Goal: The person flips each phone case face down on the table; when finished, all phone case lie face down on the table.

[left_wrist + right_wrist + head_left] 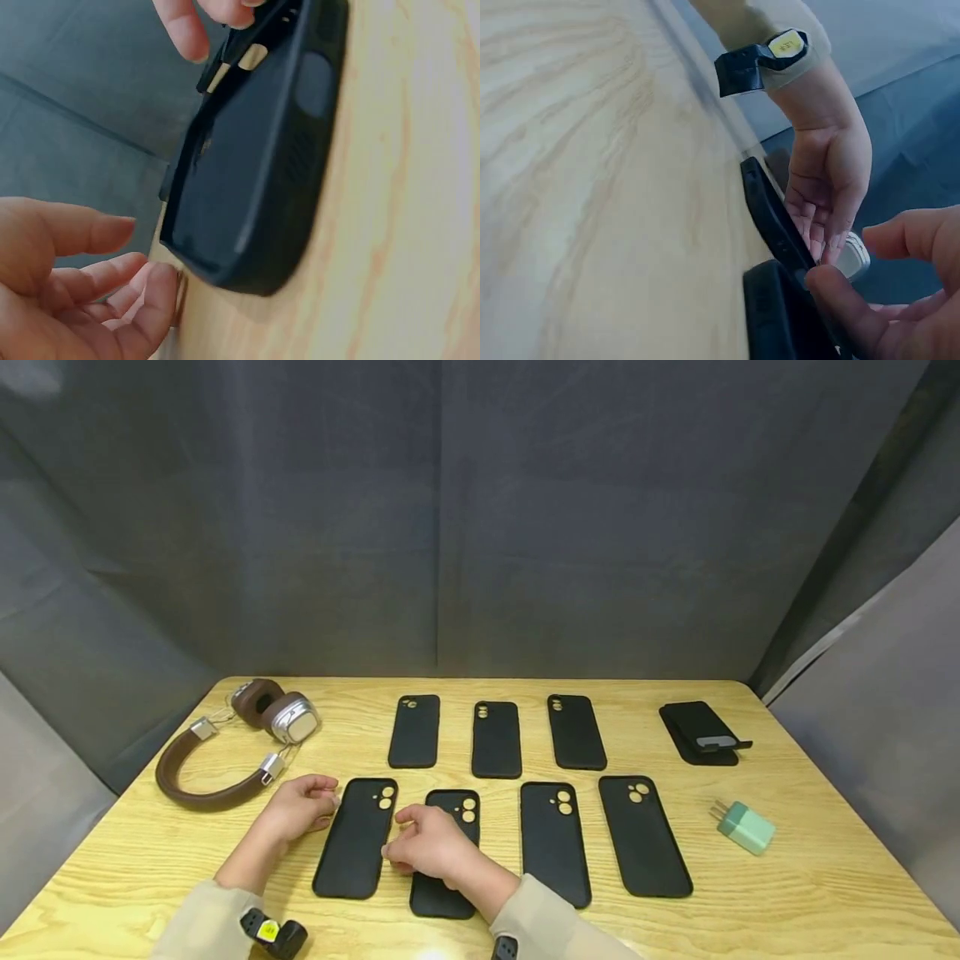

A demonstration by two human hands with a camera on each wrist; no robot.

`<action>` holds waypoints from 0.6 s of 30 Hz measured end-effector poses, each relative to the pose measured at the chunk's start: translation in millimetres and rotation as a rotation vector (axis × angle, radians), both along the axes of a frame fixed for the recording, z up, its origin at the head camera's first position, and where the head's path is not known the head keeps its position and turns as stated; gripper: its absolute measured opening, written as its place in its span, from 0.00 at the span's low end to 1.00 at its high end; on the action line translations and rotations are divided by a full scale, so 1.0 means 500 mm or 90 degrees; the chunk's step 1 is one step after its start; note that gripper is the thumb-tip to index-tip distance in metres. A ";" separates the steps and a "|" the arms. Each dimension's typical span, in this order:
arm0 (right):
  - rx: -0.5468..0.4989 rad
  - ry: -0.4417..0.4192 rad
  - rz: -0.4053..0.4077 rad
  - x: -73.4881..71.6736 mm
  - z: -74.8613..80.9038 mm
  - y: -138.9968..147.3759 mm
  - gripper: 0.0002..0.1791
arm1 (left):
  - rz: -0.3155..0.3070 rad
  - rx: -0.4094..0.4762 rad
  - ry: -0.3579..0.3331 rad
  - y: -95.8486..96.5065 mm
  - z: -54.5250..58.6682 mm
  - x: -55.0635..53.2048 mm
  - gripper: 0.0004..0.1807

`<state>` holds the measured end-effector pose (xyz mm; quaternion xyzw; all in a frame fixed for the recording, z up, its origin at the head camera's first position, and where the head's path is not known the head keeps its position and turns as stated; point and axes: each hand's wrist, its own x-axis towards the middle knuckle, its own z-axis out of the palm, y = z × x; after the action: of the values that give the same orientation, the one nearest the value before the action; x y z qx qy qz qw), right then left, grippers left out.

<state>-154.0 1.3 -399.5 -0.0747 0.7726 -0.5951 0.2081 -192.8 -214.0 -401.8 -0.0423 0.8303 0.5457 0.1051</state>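
A black phone case (356, 839) lies with its hollow side up at the front left of the table, two camera holes near its top. My left hand (302, 808) is beside its upper left edge, fingers loosely bent; the left wrist view shows a gap between this hand (90, 289) and the case (232, 165). Over a second black case (442, 896) reaches my right hand (433, 843), its fingertips by the first case's right edge. In the right wrist view, the right hand (907, 292) has thumb and fingers spread apart, one digit overlapping a case edge.
Two more cases (555, 852) (647, 843) lie to the right in the front row; three smaller ones (414, 735) (497, 743) (577, 735) are behind. Brown headphones (213, 797) rest at left. At right are a folded black stand (697, 727) and a green charger plug (748, 828).
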 end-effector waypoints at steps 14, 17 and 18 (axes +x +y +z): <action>0.152 0.045 0.020 -0.015 -0.004 -0.041 0.32 | 0.022 -0.077 -0.017 0.008 -0.009 -0.003 0.16; 0.158 0.053 0.008 -0.014 -0.006 -0.045 0.32 | 0.013 -0.088 -0.022 0.009 -0.008 -0.005 0.16; 0.164 0.059 0.005 -0.013 -0.008 -0.046 0.32 | 0.011 -0.088 -0.023 0.009 -0.009 -0.006 0.16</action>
<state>-160.6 -21.8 -403.3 -0.0781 0.8509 -0.4862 0.1827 -195.9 -209.5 -406.1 -0.0668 0.8637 0.4868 0.1123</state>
